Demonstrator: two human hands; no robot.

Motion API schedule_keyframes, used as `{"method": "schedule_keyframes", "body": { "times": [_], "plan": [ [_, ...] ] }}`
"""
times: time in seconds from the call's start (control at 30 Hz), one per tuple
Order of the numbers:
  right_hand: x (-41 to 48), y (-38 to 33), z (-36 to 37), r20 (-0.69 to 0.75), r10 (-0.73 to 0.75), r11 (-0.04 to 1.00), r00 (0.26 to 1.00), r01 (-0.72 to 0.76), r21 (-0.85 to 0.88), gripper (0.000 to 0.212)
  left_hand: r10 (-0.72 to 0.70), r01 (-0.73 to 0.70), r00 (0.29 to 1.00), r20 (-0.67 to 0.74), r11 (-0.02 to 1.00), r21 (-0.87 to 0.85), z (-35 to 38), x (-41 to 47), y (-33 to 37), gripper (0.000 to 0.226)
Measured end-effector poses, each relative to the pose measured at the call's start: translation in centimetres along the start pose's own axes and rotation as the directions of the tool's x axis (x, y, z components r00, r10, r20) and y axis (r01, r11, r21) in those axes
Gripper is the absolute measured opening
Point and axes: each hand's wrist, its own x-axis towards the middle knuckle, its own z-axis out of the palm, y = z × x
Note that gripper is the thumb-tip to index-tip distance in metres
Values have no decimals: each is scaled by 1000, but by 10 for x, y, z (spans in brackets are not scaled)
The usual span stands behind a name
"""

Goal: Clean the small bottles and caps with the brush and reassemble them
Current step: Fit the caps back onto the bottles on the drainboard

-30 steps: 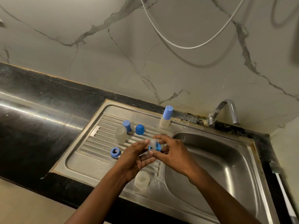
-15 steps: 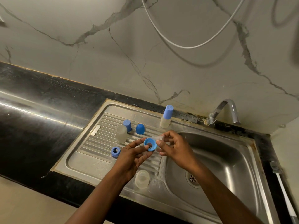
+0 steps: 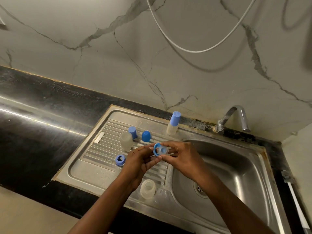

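Steel sink (image 3: 249, 159), one basin on the right, drain (image 3: 200, 189) in its floor. Ribbed drainboard (image 3: 94, 171) on its left, wet in spots. Chrome tap (image 3: 227, 116) behind the basin. Black counter (image 3: 33, 119) around the sink. Veined marble wall (image 3: 109, 68). White hose (image 3: 194, 51) hanging in a loop before the wall.

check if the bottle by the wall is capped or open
Capped: the upright bottle at the back of the drainboard wears a blue cap.
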Motion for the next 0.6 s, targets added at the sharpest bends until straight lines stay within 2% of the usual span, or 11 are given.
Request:
{"method": "schedule_keyframes", "body": {
  "times": [0.1, 0.2, 0.3, 0.5, 0.6],
  "plan": [
    [-2, 1, 1, -4, 19, 998, 1000, -19, 52, 59, -26, 28, 999, 26, 997, -74, 0, -1, 1, 29],
    [-3, 3, 4, -1, 5, 1000, 1000, -5, 20, 71, -50, 51, 998, 35, 998, -21, 1, 1, 1, 28],
    [-3, 1, 3, -20, 1, 998, 1000, 0, 59, 70, -54, 55, 997, 51, 998, -9, 1, 3, -1, 28],
    [-4, -1, -2, -45, 14, 981, 999, -5, 192, 64, -103, 130, 978, 180, 981, -146, -4, 8, -3, 32],
    [-6, 0, -6, -43, 0, 977, 999, 9, 214, 63, -93, 125, 980, 175, 976, -180, -5, 10, -3, 35]
  ]
}}
